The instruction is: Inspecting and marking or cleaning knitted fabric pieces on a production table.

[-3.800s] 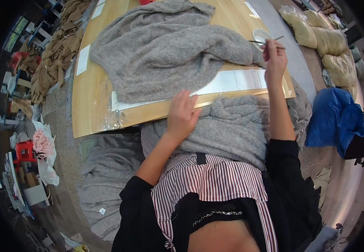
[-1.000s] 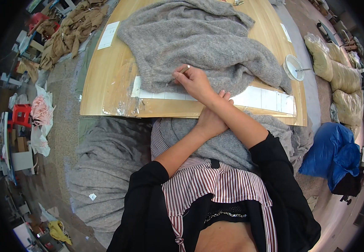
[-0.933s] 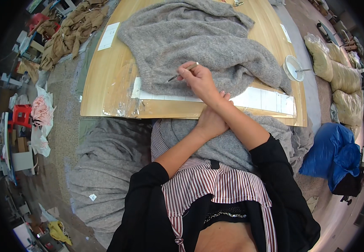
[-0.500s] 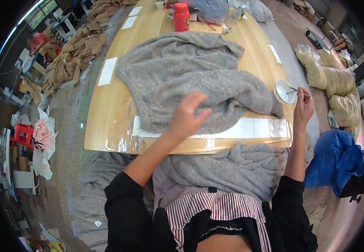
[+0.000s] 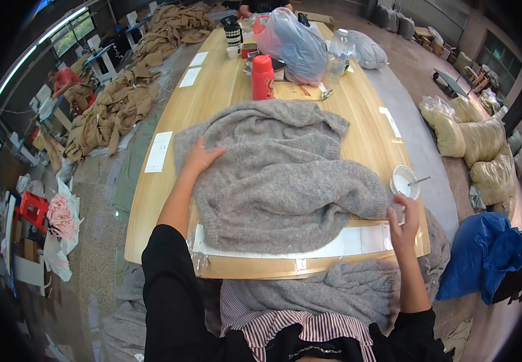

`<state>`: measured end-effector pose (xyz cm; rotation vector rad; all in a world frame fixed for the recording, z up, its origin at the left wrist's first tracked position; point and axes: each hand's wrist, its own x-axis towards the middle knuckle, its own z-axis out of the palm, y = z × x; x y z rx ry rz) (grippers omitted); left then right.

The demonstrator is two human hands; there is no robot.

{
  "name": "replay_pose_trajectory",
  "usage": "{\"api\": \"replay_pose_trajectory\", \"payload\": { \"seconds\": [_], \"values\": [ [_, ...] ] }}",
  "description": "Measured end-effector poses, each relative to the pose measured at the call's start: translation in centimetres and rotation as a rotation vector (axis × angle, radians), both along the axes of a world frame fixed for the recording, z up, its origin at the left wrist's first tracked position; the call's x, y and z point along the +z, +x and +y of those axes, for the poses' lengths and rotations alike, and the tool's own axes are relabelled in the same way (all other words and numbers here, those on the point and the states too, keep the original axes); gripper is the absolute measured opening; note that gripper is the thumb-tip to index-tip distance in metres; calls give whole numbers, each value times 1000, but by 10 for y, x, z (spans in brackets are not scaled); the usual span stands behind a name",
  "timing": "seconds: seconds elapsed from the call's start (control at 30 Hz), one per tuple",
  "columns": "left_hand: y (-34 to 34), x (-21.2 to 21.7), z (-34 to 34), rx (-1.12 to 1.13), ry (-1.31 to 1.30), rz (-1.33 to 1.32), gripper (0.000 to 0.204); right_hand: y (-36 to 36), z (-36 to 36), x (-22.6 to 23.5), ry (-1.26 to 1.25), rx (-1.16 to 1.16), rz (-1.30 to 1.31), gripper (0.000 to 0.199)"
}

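Head view, left of two side-by-side fisheye cameras, as I receive it from afar. The lens sits on the wearer's head, above the striped apron, facing forward and obliquely down along the table. I see the near table edge in the lower half, the far end toward the top, and floor on either side. The left hand and right hand lie at close range. Straight edges bow toward the dark, rounded rim.
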<state>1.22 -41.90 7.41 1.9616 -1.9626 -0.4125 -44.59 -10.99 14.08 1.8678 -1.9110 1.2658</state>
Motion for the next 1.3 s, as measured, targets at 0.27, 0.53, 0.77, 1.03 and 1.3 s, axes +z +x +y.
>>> {"api": "replay_pose_trajectory", "payload": {
  "seconds": [0.27, 0.53, 0.77, 1.03, 1.3],
  "values": [
    [-64, 21, 88, -285, 187, -34, 44, 113, -150, -36, 950, 594, -1437, 64],
    [150, 91, 264, -249, -28, 1652, 32, 371, -171, 27, 1051, 1229, -1380, 68],
    [242, -30, 596, 679, -47, 1591, 49, 453, -8, 55, 962, 1924, -351, 77],
    [185, -223, 698, 1612, -46, 1302, 50, 290, -19, 41, 968, 1342, 48, 52],
    [168, -202, 641, 1374, -96, 771, 59, 122, 72, 13, 1229, 873, 2, 54]
  ]
}}
